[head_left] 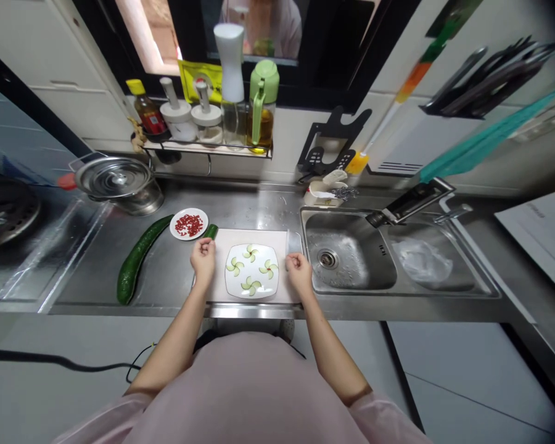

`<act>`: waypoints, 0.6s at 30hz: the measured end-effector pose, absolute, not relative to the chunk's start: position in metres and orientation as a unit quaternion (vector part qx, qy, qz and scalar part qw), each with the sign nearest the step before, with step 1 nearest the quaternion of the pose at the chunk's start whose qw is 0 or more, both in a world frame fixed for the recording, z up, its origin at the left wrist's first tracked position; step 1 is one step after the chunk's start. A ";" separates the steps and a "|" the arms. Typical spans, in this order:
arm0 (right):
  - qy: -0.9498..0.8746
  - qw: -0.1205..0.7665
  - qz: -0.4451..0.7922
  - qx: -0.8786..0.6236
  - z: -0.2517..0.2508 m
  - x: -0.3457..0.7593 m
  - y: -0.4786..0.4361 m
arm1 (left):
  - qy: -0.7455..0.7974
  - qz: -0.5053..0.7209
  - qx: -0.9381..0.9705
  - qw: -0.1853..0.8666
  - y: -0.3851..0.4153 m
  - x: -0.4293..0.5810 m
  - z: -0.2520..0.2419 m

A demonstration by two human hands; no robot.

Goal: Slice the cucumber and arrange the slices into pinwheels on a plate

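Note:
A white square plate [251, 291] lies on a pale cutting board [217, 280], bearing several pinwheels of thin pale-green cucumber slices [251, 285]. The right-hand pinwheel has a small red spot at its centre. My left hand [203, 264] is closed over the board's left edge, just below a cut cucumber piece [211, 231]. Beyond it stands a small white dish [172, 230] of small red pieces [189, 226]. Right of the plate, my right hand [300, 271] is closed with fingertips pinched together. Anything within either hand's fingers is too small or hidden to make out.
A whole cucumber [136, 265] lies left on the steel counter, with a lidded pot [120, 185] behind. A double sink [351, 246] with a faucet [411, 200] is right of the board. Seasoning bottles and jars fill a wall rack [213, 147]; a knife holder [411, 135] hangs right.

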State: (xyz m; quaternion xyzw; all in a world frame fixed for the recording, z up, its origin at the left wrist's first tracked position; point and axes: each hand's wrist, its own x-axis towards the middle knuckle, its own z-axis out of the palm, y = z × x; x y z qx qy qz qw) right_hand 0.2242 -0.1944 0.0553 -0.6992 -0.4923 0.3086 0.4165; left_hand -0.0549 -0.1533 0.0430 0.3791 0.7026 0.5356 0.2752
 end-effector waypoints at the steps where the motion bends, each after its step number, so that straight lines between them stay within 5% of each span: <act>1: -0.492 0.422 0.312 -0.695 0.057 0.224 -0.194 | 0.703 0.552 0.363 0.264 -0.149 -0.061 0.042; 18: -0.481 0.458 0.330 -0.671 0.060 0.226 -0.182 | 0.772 0.563 0.257 0.148 -0.105 -0.131 0.040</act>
